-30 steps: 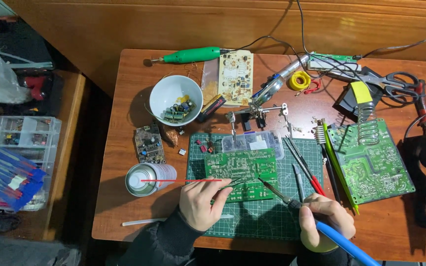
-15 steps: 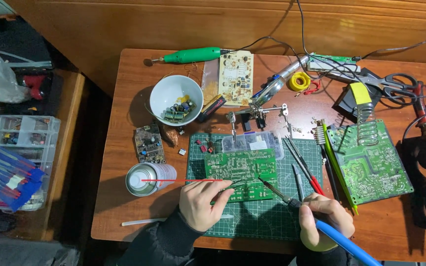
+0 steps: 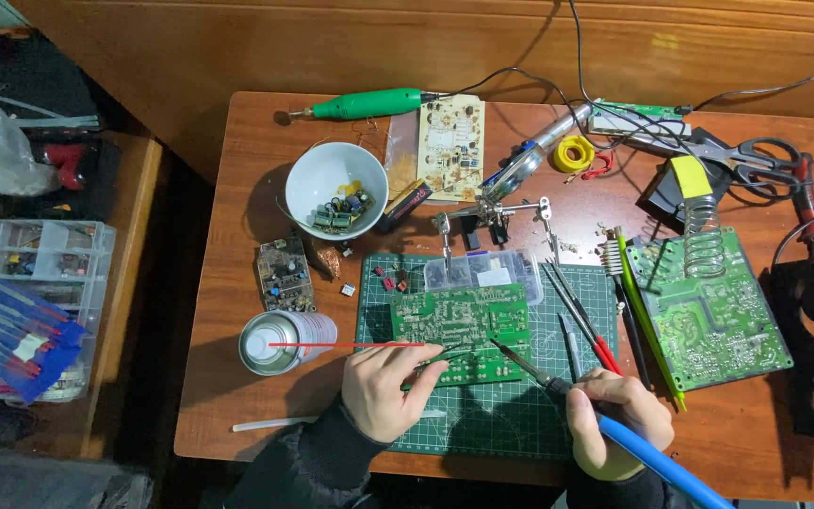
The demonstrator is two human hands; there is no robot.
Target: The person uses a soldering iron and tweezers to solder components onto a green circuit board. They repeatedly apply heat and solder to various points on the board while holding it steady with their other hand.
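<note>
A green circuit board (image 3: 459, 320) lies on a green cutting mat (image 3: 492, 415) near the table's front edge. My left hand (image 3: 388, 386) rests on the board's lower left edge and pinches a thin tool, likely tweezers, whose tips point right over the board. My right hand (image 3: 614, 419) grips a blue-handled soldering iron (image 3: 558, 386); its dark tip touches the board's lower right area, close to the tweezers' tips.
A spray can (image 3: 280, 341) with a red straw stands left of the mat. Behind are a white bowl (image 3: 334, 188) of parts, a small board (image 3: 284, 273), a helping-hands clamp (image 3: 492, 212), a second green board (image 3: 708, 306) with an iron stand, loose tools (image 3: 581, 320), and scissors (image 3: 751, 155).
</note>
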